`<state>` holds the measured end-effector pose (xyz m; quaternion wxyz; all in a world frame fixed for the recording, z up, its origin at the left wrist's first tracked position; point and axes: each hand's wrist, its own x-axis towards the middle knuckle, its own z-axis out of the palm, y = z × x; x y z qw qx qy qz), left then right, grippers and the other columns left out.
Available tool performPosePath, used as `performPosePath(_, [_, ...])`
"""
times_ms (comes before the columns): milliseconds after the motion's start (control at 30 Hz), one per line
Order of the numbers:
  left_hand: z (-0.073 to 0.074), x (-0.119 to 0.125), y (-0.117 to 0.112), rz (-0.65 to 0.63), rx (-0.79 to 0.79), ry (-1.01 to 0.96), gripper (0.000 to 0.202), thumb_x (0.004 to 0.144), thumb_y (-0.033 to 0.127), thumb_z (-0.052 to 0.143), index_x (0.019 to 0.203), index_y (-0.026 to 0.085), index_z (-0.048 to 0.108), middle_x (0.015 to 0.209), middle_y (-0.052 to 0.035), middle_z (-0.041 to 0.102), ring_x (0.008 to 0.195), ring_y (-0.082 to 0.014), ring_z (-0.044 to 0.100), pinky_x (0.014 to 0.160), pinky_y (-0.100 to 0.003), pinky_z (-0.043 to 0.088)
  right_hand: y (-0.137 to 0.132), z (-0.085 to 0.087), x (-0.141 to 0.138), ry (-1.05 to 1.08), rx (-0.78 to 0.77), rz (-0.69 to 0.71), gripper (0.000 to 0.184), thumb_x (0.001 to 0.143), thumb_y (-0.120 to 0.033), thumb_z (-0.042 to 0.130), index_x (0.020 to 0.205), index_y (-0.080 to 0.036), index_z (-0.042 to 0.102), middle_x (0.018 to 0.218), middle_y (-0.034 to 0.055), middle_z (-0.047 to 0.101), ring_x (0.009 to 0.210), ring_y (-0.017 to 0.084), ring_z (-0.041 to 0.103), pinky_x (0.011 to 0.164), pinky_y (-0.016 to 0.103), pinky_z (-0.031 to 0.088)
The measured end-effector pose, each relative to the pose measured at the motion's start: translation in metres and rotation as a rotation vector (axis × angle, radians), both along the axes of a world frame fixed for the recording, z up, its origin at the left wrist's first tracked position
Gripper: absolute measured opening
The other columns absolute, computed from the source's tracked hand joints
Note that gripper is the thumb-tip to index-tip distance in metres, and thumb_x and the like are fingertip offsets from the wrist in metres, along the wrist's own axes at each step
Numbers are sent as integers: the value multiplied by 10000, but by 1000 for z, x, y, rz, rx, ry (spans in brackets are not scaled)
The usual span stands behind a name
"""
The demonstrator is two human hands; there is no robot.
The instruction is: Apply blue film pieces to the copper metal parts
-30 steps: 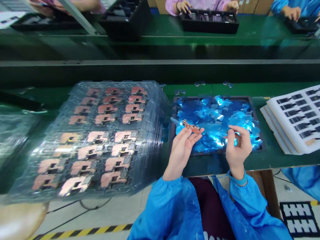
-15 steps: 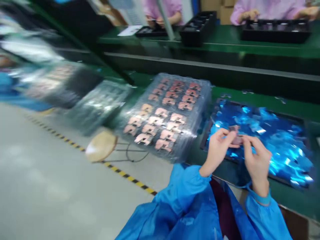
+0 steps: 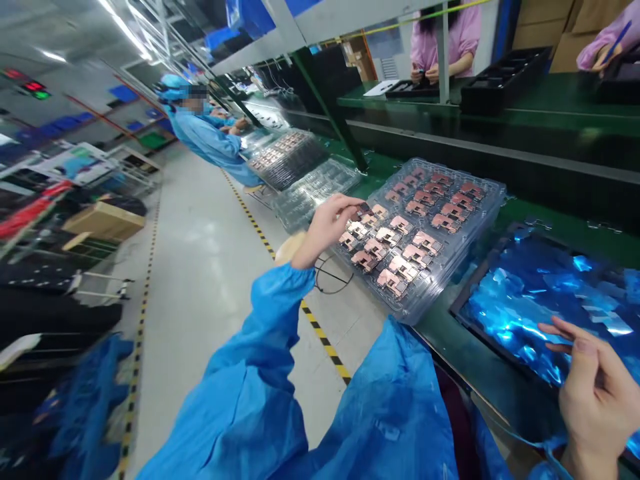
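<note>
My left hand (image 3: pixel 330 227) is over the left edge of a clear plastic tray (image 3: pixel 463 257), pinching a small dark, flat part (image 3: pixel 365 211) between thumb and fingertips. Rows of copper-coloured, notched parts (image 3: pixel 393 283) lie in the tray, which sits on a stack of similar trays. My right hand (image 3: pixel 595 393) hovers at the front of a dark shallow box (image 3: pixel 463 303) full of shiny blue film pieces (image 3: pixel 505 313). Its fingers are apart and I see nothing in them.
More clear trays (image 3: pixel 320 190) are stacked to the left, near a co-worker in blue (image 3: pixel 205 137). A green post (image 3: pixel 333 110) rises behind the trays. A round stool (image 3: pixel 290 248) stands below the bench. Across it, people in pink handle black boxes (image 3: pixel 505 80).
My hands were together over the blue film, holding a small part. The left has moved left to the tray with a part; the right has drawn apart. The view has swung left.
</note>
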<state>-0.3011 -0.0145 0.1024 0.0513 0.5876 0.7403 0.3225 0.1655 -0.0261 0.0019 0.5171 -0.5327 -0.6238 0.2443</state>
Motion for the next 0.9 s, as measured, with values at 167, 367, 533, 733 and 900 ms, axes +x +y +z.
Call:
performPosePath(167, [-22,-59,57,-194,-222,159,208,1017,334,640,1052,193,788,1025,-99,801,1022,-280,701,1052,-454,505,1,-1,3,-56,-25,70,360,1113,-447,595,1056,-195,846,1000,79,842,766,213,791,684,308,579])
performPosePath(367, [-28,-62,64,-319,-296,263,210,1025,337,631,1018,217,803,1108,-91,799,1056,-270,690,1067,-438,471,-1,-4,12,-49,-66,7,352,1118,-439,583,1072,-204,841,1018,68,840,776,201,791,722,301,597])
performPosePath(533, [-31,-25,0,-189,-69,392,264,1079,286,550,1108,199,797,1184,-119,770,1088,-284,674,1002,-459,517,-2,-8,15,-39,-75,-11,331,1115,-425,598,1071,-209,845,1003,68,838,774,200,787,724,307,596])
performPosePath(733, [-53,34,-99,-230,86,464,204,1049,206,637,1203,208,771,1170,-114,804,1072,-278,746,932,-434,593,0,-10,13,0,-75,-19,302,1115,-400,609,1080,-216,846,984,63,838,743,185,773,711,307,595])
performPosePath(900, [-59,37,-108,-286,101,531,280,1048,180,602,1275,233,759,1252,-126,798,1177,-314,761,1008,-483,623,7,-12,8,10,-43,83,259,1115,-343,600,1103,-241,838,993,57,837,795,206,779,704,323,605])
